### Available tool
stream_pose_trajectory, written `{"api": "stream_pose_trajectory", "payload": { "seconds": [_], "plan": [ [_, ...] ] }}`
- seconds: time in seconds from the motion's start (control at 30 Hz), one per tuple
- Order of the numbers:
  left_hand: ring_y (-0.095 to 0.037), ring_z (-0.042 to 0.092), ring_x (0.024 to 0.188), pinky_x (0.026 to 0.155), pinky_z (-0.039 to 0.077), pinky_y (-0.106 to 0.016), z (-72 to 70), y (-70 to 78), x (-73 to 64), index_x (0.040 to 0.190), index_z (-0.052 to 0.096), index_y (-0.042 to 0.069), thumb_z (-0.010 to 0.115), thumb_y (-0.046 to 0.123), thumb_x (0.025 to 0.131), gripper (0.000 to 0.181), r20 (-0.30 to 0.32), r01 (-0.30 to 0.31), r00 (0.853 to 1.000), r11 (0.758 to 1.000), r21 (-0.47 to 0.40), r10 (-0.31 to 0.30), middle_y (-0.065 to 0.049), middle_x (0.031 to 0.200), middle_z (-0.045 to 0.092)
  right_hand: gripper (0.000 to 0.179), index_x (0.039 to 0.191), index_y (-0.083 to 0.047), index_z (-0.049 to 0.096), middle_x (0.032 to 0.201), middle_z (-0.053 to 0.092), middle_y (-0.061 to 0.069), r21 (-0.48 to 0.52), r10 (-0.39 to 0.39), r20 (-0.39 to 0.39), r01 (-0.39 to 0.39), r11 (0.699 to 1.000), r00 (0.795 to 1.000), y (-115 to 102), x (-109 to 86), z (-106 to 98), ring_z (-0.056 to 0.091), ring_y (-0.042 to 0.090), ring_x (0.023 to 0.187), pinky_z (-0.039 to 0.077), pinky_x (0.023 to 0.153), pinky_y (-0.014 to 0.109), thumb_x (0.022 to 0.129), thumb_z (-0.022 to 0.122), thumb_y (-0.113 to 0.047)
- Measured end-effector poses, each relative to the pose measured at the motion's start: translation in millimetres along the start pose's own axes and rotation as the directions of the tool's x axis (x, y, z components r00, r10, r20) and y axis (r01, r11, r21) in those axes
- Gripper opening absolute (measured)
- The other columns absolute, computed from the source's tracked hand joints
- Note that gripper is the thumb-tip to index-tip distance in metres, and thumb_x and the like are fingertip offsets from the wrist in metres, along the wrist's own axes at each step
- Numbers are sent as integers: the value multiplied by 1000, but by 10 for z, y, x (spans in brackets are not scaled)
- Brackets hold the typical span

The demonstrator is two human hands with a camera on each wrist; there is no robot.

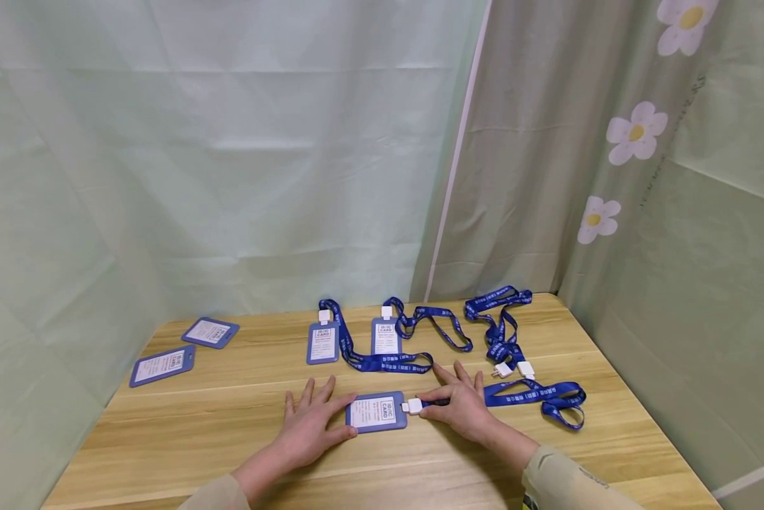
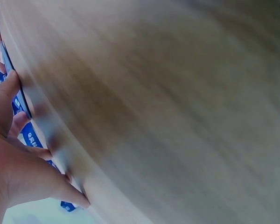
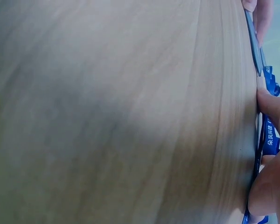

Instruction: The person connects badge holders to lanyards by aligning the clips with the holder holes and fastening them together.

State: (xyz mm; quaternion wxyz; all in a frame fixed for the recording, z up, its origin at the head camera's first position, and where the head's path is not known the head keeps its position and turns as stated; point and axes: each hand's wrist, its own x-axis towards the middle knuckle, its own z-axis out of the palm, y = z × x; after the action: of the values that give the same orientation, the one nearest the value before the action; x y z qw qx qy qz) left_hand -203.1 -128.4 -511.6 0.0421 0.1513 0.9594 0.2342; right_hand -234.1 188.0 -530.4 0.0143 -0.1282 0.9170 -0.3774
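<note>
In the head view, a blue card holder (image 1: 377,412) with a white card lies flat on the table. My left hand (image 1: 308,428) holds its left end between thumb and index finger, the other fingers spread on the wood. At its right end sits a white clip (image 1: 414,406), pinched by the thumb and index finger of my right hand (image 1: 463,409). The clip's metal end meets the holder's edge; whether it is fastened I cannot tell. From under the right hand, a blue lanyard (image 1: 534,395) runs right. Both wrist views show the hands edge-on at the tabletop.
Two card holders without straps, one nearer (image 1: 161,365) and one farther (image 1: 210,332), lie at the left. Behind the hands are two holders with lanyards, one left (image 1: 323,343) and one right (image 1: 386,336). Bunched lanyards (image 1: 499,329) lie back right. A curtain (image 1: 260,177) hangs behind the table.
</note>
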Motion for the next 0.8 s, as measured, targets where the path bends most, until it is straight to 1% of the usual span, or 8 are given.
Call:
{"api": "stream_pose_trajectory", "payload": {
  "seconds": [0.2, 0.43, 0.57, 0.8],
  "plan": [
    [-58, 14, 148, 109, -2, -82, -2, 9, 7, 143, 63, 29, 76, 52, 88, 61, 5, 3, 1000, 1000, -6, -3, -22, 162, 34, 24, 101, -30, 83, 159, 42, 13, 5, 5, -2, -5, 1000, 1000, 1, -3, 1, 9, 49, 153, -18, 113, 68, 78, 90, -34],
    [-58, 12, 148, 110, -3, -81, -2, 22, 12, 142, 63, 29, 76, 52, 87, 61, 17, 22, 1000, 1000, -14, -22, -21, 162, 33, 24, 102, -29, 84, 159, 42, 13, 4, 6, -5, -6, 1000, 1000, -13, -4, -5, 8, 49, 153, -18, 113, 69, 79, 89, -34],
    [-58, 11, 149, 110, -2, -81, -4, 26, 15, 142, 63, 30, 76, 51, 87, 61, 20, 26, 999, 1000, -7, -26, -21, 162, 33, 25, 102, -28, 84, 159, 42, 13, 2, 4, -4, -4, 1000, 1000, -15, -5, -4, 9, 49, 153, -17, 113, 69, 79, 89, -34],
    [-59, 15, 147, 108, 1, -83, -35, 50, -15, 141, 64, 27, 77, 50, 87, 61, -12, 3, 1000, 1000, 0, -3, -22, 160, 36, 25, 102, -28, 84, 159, 42, 14, -1, -10, -12, 10, 1000, 1000, -6, 3, 11, 9, 51, 152, -17, 113, 70, 78, 89, -34]
  ]
}}
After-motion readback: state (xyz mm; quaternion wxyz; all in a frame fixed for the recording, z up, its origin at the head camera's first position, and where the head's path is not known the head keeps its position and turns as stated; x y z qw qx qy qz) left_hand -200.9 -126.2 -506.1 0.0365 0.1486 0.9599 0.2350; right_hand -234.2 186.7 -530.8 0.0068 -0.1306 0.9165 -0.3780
